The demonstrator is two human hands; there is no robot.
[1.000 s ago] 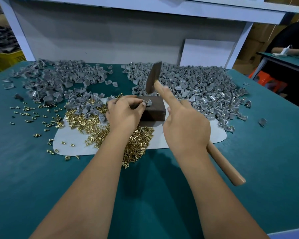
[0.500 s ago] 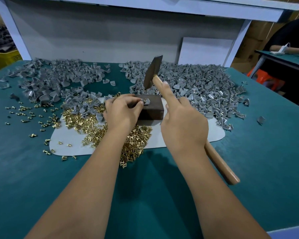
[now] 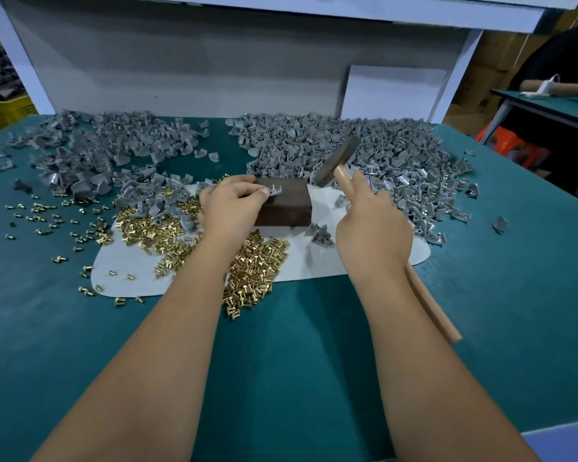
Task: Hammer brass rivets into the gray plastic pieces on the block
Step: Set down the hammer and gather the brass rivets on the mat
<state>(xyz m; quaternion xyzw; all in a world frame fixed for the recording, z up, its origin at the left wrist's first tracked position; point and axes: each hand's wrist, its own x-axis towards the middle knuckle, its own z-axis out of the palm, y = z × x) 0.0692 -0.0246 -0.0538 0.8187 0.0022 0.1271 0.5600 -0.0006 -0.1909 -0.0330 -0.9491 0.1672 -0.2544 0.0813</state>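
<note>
The left hand (image 3: 232, 205) pinches a gray plastic piece (image 3: 275, 191) flat against the top of the dark block (image 3: 286, 203), fingertips at the piece's near-left edge, apparently so the brass rivets (image 3: 273, 187) standing up from it stay clear of the fingers and open to a blow. The right hand (image 3: 371, 225) is wrapped in a closed grip around the wooden handle of the hammer (image 3: 336, 161), forefinger laid along the shaft, likely for aim. The hammer head hangs tilted, up and beyond that grip, off the block's far right corner and apart from the piece. Loose brass rivets (image 3: 247, 271) lie heaped just under the left wrist on a white mat (image 3: 317, 261), within easy reach. Piles of gray pieces (image 3: 381, 151) spread over the teal counter (image 3: 314, 361) beyond both hands. The strike looks still to come.
</note>
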